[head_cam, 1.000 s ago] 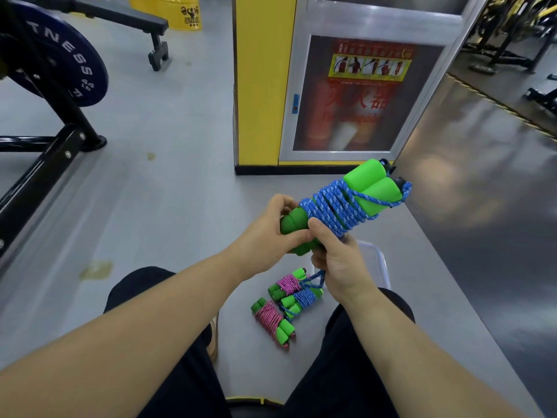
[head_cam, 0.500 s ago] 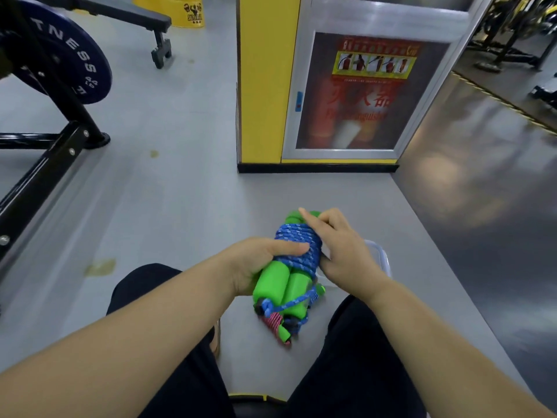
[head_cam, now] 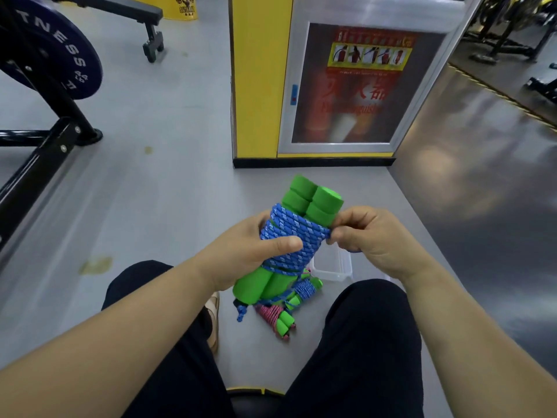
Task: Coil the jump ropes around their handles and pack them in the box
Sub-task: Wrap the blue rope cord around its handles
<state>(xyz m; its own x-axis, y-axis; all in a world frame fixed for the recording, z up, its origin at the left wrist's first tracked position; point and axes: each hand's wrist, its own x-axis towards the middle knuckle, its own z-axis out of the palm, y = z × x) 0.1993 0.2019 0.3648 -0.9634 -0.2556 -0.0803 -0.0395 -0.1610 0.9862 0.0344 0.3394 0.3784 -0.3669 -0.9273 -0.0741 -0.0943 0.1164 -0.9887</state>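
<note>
A blue jump rope (head_cam: 294, 236) is coiled around its pair of green foam handles (head_cam: 313, 199), held upright in front of me. My left hand (head_cam: 256, 251) wraps the bundle from the left, thumb across the coils. At the coil's right side my right hand (head_cam: 364, 236) pinches the blue cord. On the floor below lie a pink coiled rope (head_cam: 275, 318) and another blue coiled rope (head_cam: 306, 288), both with green handles. A clear plastic box (head_cam: 337, 267) sits on the floor behind them, partly hidden by my right hand.
My knees in dark trousers frame the floor on both sides. A yellow pillar (head_cam: 259, 76) with a glass fire-extinguisher cabinet (head_cam: 361, 86) stands ahead. A black rack with a weight plate (head_cam: 60, 55) is at the left. Dark gym flooring runs to the right.
The bundle swung from pointing up-right to hanging low, and now stands upright again. My right hand shifted from the handles' lower end to the coil's right side.
</note>
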